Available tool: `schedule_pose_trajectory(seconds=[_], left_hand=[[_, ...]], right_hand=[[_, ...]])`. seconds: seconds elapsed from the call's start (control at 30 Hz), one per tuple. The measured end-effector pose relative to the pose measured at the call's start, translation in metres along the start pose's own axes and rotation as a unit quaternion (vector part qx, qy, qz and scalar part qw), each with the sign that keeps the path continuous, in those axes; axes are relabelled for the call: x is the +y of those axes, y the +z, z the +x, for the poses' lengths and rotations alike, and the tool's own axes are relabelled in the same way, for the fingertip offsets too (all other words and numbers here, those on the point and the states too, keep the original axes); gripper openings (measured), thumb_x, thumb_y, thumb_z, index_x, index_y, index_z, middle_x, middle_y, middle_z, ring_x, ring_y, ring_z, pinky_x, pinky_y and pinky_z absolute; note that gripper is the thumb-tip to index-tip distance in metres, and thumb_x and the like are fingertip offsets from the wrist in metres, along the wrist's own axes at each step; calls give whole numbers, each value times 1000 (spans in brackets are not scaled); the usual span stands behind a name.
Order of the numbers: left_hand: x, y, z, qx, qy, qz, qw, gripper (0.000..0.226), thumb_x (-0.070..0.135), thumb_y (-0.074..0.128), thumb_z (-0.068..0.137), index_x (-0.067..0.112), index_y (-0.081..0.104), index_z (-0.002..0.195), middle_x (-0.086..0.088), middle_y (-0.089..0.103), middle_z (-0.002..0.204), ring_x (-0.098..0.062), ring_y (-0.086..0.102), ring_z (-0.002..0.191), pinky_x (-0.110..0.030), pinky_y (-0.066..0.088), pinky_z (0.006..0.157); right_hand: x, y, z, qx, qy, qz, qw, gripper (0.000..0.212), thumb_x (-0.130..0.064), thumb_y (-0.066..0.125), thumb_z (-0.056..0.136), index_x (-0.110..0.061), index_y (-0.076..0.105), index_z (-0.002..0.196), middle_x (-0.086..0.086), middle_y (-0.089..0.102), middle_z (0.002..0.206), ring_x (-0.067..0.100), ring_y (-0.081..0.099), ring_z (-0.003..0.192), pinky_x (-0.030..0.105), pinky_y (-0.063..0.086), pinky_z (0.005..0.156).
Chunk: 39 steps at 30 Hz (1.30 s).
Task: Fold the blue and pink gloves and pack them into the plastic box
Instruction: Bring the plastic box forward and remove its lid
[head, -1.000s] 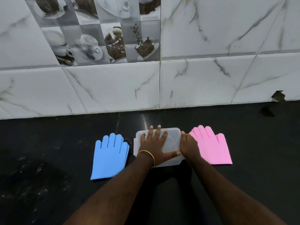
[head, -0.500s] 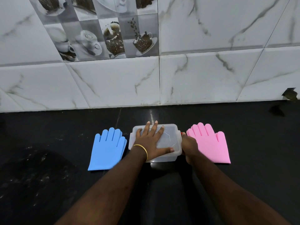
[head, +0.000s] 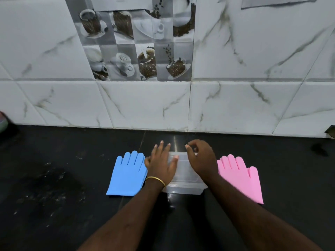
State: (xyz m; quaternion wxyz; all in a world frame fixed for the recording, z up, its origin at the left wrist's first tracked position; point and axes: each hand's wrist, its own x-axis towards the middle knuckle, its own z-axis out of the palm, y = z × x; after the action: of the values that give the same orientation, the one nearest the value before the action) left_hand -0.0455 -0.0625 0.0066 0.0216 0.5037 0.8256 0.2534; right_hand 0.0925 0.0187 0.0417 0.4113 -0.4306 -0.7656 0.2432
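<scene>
A clear plastic box with its lid on stands on the black counter, close in front of me. The blue glove lies flat to its left, fingers towards the wall. The pink glove lies flat to its right, partly under my right forearm. My left hand rests flat on the left part of the lid, fingers spread, a gold bangle on the wrist. My right hand is over the lid's far right part, fingers curled at the far edge and thumb on the lid.
The black counter ends at a white marble-tiled wall just behind the box, with a coffee-picture tile panel above. A dark blurred object shows at the left edge. A small dark spot lies far right.
My right hand has left the box's right side and moved onto the lid's far edge. My left hand slid towards the left of the lid. The camera tilted up.
</scene>
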Motion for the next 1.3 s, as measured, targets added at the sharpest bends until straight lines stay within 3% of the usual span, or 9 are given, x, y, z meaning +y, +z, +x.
schedule_pose_trajectory(seconds=[0.1,0.17,0.27,0.37,0.47,0.83,1.0,1.13,1.3], left_hand=[[-27,-12,1,8,-164,-152,975,34,35,44,96,18,58,123,-5,58,131,-25,53,120,-36,41,96],[-41,-17,4,-26,-278,-277,919,23,21,45,96,10,64,105,-13,65,106,-29,61,95,-33,45,80],[-52,-22,4,-129,-395,-433,800,19,17,48,92,9,65,92,-15,70,85,-29,67,75,-36,58,66],[-58,-17,3,-207,-408,-478,750,19,26,52,91,16,68,94,-8,77,80,-25,74,79,-40,61,77],[-70,-11,8,-248,-415,-496,721,17,26,58,89,15,68,98,-7,77,80,-23,75,74,-34,60,63],[-79,3,13,-296,-293,-342,842,28,29,65,88,20,61,115,-5,70,104,-25,66,97,-39,56,92],[-75,3,13,-261,-306,-335,852,24,24,62,91,14,61,113,-8,70,103,-25,67,95,-38,58,88],[-77,0,10,-207,-347,-420,813,32,3,51,90,-1,60,121,-31,66,102,-17,54,54,-24,49,48],[-73,-8,6,-215,-354,-394,820,8,20,65,86,15,70,90,-9,75,84,-26,71,82,-42,61,77]], right_hand=[[-21,8,10,-126,-70,-84,986,20,-43,65,84,-25,69,93,-8,69,95,15,64,93,33,51,80],[-30,17,14,-264,-82,-145,950,63,-62,70,71,-30,60,124,-7,62,128,17,56,120,33,42,99],[-35,34,15,-427,-75,-249,866,135,-81,72,45,-30,11,154,0,19,163,24,16,150,50,7,120],[-32,48,14,-482,-86,-306,817,151,-80,76,38,-33,-10,153,1,2,166,27,-1,152,59,-7,118],[-36,58,17,-498,-84,-325,799,152,-79,77,35,-37,-13,151,1,2,165,30,1,151,63,-4,117],[-57,70,17,-514,-79,-337,785,118,-76,75,44,-45,19,143,3,20,156,34,17,146,72,9,112],[-59,65,22,-502,-86,-309,803,116,-78,73,42,-46,20,141,1,21,154,32,18,144,72,11,112],[-64,53,30,-495,-90,-285,816,119,-80,72,40,-46,19,141,0,18,155,32,14,146,70,13,113],[-73,32,33,-500,-70,-261,823,120,-79,73,40,-46,20,142,-2,19,153,31,20,143,64,24,113]])
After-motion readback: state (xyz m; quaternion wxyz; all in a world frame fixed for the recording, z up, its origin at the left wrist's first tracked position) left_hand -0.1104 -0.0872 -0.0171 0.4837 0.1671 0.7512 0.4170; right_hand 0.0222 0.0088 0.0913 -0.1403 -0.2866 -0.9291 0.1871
